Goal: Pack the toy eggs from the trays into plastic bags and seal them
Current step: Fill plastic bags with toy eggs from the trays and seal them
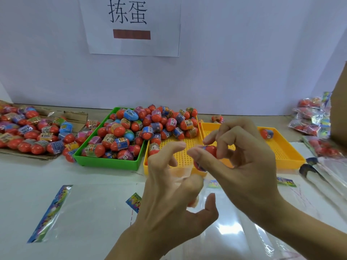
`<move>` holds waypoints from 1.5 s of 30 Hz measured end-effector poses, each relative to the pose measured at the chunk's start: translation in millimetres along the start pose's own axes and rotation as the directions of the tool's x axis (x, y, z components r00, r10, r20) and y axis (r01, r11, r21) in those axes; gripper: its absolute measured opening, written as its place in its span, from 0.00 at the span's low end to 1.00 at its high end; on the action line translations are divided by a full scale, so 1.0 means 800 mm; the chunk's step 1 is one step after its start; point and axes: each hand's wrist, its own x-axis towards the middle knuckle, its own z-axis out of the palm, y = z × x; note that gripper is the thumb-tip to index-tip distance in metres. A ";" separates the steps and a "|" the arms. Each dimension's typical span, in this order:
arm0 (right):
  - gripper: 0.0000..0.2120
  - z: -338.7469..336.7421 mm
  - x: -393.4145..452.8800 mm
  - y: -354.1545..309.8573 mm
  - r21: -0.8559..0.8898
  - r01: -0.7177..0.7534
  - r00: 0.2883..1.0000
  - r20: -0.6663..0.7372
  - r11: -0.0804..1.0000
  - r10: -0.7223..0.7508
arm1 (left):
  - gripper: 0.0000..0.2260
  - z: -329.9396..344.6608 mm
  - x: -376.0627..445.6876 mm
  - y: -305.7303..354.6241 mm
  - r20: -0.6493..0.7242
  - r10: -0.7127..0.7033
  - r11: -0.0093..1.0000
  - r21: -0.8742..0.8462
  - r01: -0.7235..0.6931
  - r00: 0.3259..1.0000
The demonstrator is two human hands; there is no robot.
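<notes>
A cardboard sheet heaped with toy eggs runs off the left edge; those eggs are too many to count. One flat plastic bag lies on the surface. Three trays follow: a full green tray, then two yellow ones, partly hidden by the hands. The left hand spreads its fingers, loosely curled, around a clear bag mouth. The right hand pinches a red egg. Sealed bags are blurred at right.
</notes>
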 end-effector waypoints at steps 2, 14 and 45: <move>0.13 0.001 -0.005 0.001 -0.020 -0.038 0.998 0.053 0.999 0.039 | 0.09 -0.001 0.001 -0.001 -0.038 -0.002 1.000 -0.003 0.002 0.999; 0.33 -0.028 0.000 -0.006 -0.395 0.088 0.877 0.466 0.914 0.117 | 0.18 0.002 -0.002 0.000 -0.076 -0.066 0.994 -0.091 0.059 0.995; 0.08 -0.167 0.078 0.200 -0.994 -0.092 0.717 -0.028 0.055 0.696 | 0.19 0.003 -0.013 -0.026 0.246 -0.260 0.960 0.173 0.222 0.934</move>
